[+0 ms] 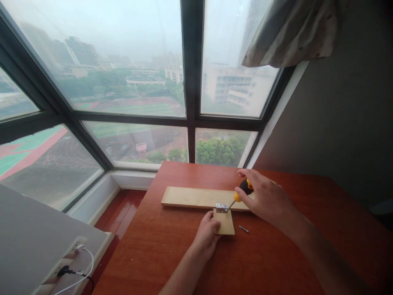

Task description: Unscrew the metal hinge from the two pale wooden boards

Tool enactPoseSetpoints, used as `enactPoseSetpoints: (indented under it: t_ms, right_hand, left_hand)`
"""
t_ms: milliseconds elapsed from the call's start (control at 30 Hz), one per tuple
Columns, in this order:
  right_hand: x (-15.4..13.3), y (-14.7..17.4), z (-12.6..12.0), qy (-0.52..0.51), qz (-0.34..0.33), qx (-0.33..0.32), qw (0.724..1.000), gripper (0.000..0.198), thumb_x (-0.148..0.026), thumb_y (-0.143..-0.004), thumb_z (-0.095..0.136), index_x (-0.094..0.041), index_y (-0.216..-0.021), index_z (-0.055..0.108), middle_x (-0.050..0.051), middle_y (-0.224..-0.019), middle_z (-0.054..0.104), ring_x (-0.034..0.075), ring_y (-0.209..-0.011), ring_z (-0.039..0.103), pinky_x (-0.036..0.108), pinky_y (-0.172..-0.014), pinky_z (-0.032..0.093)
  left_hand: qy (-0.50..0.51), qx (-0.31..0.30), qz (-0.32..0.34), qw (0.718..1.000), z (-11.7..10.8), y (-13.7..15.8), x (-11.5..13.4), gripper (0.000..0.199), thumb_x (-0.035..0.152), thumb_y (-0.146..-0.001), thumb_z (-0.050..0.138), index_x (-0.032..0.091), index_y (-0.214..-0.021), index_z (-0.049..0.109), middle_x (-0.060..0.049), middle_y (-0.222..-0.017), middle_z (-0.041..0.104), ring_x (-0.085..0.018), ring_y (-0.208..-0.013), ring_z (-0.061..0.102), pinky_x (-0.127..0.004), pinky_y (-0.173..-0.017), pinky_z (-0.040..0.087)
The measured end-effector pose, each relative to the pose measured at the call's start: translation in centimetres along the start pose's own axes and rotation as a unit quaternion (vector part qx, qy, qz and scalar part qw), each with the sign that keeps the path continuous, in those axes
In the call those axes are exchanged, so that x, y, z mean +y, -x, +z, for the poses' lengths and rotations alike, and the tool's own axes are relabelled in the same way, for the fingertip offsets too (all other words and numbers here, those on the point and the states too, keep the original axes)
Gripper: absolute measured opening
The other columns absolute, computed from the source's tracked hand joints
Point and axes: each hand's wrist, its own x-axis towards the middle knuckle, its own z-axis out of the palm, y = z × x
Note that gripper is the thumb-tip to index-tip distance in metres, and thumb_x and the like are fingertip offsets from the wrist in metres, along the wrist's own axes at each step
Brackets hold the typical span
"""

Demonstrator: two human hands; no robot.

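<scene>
My left hand (208, 234) is closed on the left edge of a small wooden board (225, 224), thumb on top. A silver metal hinge (221, 207) sits at the board's far edge. In my right hand (267, 194) is a screwdriver (245, 187) with a yellow and black handle, held at a slant. Its tip meets the right side of the hinge, where a screw head may be; that detail is too small to tell. Behind the small board lies a long wooden plank (190, 197), partly hidden by my right hand. A loose metal screw or pin (243, 229) rests right of the small board.
The reddish-brown table (147, 250) carries all these things. Large windows (132, 82) stand beyond its far edge, with a grey wall (346, 110) to the right. At lower left, a white cable and a black plug (63, 270) sit in wall sockets.
</scene>
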Motion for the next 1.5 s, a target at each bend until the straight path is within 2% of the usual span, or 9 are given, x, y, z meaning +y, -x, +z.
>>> enactPoseSetpoints:
  t_ms: [133,367,500,600,800,1000,1233,1300,1500]
  right_hand:
    - [0.17,-0.2,0.15,0.022,0.025,0.0,0.999,0.031,-0.034,-0.087,0.047,-0.026,-0.115,0.055,0.003,-0.11,0.068,0.023,-0.085,0.067,0.036,-0.069,0.049]
    - [0.11,0.13,-0.16,-0.034,-0.022,-0.013,0.999,0.046,-0.022,-0.078,0.051,-0.025,-0.124,0.048,0.006,-0.126,0.06,0.024,-0.107,0.06,0.034,-0.081,0.049]
    - [0.05,-0.07,-0.01,0.01,0.005,-0.001,1.0,0.04,-0.036,-0.086,0.049,-0.024,-0.124,0.05,0.007,-0.12,0.064,0.026,-0.094,0.065,0.036,-0.071,0.049]
    - [0.08,-0.16,0.01,0.01,0.017,-0.004,1.0,0.037,-0.033,-0.086,0.048,-0.025,-0.122,0.052,0.005,-0.112,0.067,0.024,-0.086,0.067,0.035,-0.069,0.049]
    - [0.03,0.18,-0.2,-0.037,-0.036,-0.007,0.999,0.05,-0.017,-0.075,0.05,-0.024,-0.124,0.049,0.006,-0.126,0.06,0.023,-0.107,0.061,0.034,-0.082,0.049]
    - [0.0,-0.09,0.21,0.032,0.017,0.013,0.999,0.035,-0.038,-0.087,0.048,-0.024,-0.119,0.054,0.006,-0.115,0.066,0.026,-0.088,0.066,0.037,-0.069,0.049]
    - [0.01,0.14,-0.3,-0.029,-0.012,0.005,0.999,0.044,-0.022,-0.079,0.051,-0.026,-0.123,0.05,0.005,-0.123,0.062,0.024,-0.102,0.063,0.034,-0.077,0.05]
    - [0.04,0.13,-0.21,-0.029,-0.019,0.011,0.999,0.044,-0.026,-0.08,0.051,-0.026,-0.125,0.049,0.006,-0.125,0.06,0.024,-0.104,0.062,0.033,-0.075,0.05]
    - [0.05,-0.19,0.32,0.049,0.03,0.017,0.998,0.039,-0.04,-0.088,0.046,-0.027,-0.124,0.05,0.005,-0.116,0.066,0.025,-0.084,0.067,0.035,-0.064,0.049]
  left_hand:
    - [-0.001,-0.001,0.0,1.0,-0.07,-0.06,-0.03,0.04,0.003,-0.057,0.056,0.015,-0.096,0.056,-0.008,-0.089,0.065,-0.02,-0.078,0.063,-0.029,-0.065,0.05]
    - [0.001,-0.006,-0.002,1.0,-0.15,-0.17,-0.03,0.042,0.003,-0.057,0.056,0.015,-0.097,0.056,-0.009,-0.094,0.065,-0.02,-0.078,0.063,-0.03,-0.066,0.05]
    - [-0.003,-0.005,0.0,1.0,-0.15,-0.12,0.01,0.042,0.004,-0.057,0.056,0.016,-0.097,0.056,-0.008,-0.09,0.065,-0.021,-0.08,0.063,-0.029,-0.064,0.049]
    - [-0.005,-0.006,-0.001,1.0,-0.15,-0.12,0.0,0.041,0.004,-0.056,0.055,0.016,-0.096,0.055,-0.008,-0.089,0.065,-0.021,-0.079,0.063,-0.029,-0.064,0.049]
    - [-0.005,-0.005,-0.001,1.0,-0.15,-0.22,-0.09,0.042,0.004,-0.057,0.056,0.015,-0.097,0.054,-0.008,-0.093,0.065,-0.018,-0.075,0.062,-0.028,-0.064,0.049]
    - [-0.011,-0.006,-0.002,1.0,-0.24,-0.22,-0.09,0.041,0.004,-0.058,0.055,0.015,-0.097,0.055,-0.007,-0.089,0.065,-0.018,-0.072,0.062,-0.027,-0.062,0.049]
    - [-0.007,-0.01,-0.003,1.0,-0.33,-0.27,-0.11,0.041,0.004,-0.058,0.056,0.016,-0.097,0.056,-0.007,-0.09,0.065,-0.021,-0.078,0.063,-0.028,-0.063,0.049]
    - [-0.003,-0.014,-0.004,1.0,-0.34,-0.26,-0.1,0.041,0.005,-0.058,0.057,0.016,-0.097,0.056,-0.008,-0.093,0.065,-0.021,-0.08,0.063,-0.029,-0.065,0.05]
    - [-0.003,-0.013,-0.004,1.0,-0.39,-0.27,-0.11,0.042,0.005,-0.057,0.057,0.016,-0.098,0.056,-0.009,-0.097,0.065,-0.021,-0.081,0.063,-0.028,-0.064,0.049]
